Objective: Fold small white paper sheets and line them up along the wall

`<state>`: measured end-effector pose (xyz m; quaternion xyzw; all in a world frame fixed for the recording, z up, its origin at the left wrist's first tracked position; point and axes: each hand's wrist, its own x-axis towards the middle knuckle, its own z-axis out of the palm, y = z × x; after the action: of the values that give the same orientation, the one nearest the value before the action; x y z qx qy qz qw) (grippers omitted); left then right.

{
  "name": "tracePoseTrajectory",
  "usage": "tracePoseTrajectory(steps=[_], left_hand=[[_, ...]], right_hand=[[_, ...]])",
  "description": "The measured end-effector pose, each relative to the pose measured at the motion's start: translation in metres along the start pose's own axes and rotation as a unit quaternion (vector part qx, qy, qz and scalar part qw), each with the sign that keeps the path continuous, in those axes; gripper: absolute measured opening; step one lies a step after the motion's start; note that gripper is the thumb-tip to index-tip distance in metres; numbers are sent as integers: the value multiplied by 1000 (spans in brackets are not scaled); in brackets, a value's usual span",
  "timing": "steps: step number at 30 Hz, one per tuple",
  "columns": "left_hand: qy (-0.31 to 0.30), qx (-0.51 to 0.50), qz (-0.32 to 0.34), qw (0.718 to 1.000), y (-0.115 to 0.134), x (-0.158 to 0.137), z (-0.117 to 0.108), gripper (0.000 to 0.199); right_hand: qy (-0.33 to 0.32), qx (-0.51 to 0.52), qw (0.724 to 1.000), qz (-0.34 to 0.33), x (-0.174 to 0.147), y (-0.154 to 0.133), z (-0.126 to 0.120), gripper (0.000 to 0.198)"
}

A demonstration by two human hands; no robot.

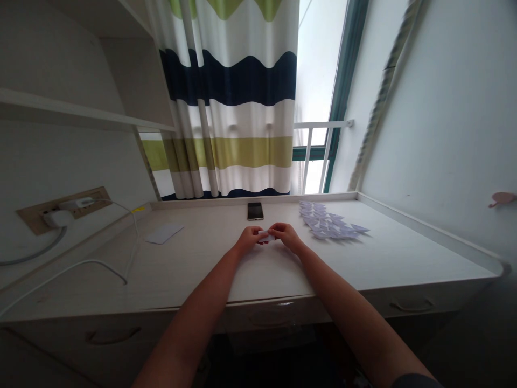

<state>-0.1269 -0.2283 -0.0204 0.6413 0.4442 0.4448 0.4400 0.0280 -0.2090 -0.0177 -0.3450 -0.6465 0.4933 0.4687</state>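
Between my two hands, over the middle of the desk (pixel 194 275), is a small piece of white paper (pixel 266 236). My left hand (pixel 247 240) pinches its left side with thumb and fingers. On the other side, my right hand (pixel 284 233) grips the right edge, fingers curled. Part of the paper is covered by my fingers, so I cannot make out its exact folds. To the right lies a spread of several folded white paper pieces (pixel 329 223), pointed and overlapping in rows. Flat sheets of white paper (pixel 165 233) rest on the left.
A phone (pixel 255 211) lies just beyond my hands. White cables (pixel 131 237) run from plugs in a wall socket (pixel 64 209) down onto the left side of the desk. A raised rim (pixel 226 201) borders the back, below a striped curtain (pixel 242 124). Drawers (pixel 412 306) sit under the front edge.
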Motion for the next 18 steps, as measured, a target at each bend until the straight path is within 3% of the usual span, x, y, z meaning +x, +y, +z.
tracePoseTrajectory(steps=[18], left_hand=[[3, 6, 3, 1000, -1, 2, 0, 24]], right_hand=[[-2, -46, 999, -7, 2, 3, 1, 13]])
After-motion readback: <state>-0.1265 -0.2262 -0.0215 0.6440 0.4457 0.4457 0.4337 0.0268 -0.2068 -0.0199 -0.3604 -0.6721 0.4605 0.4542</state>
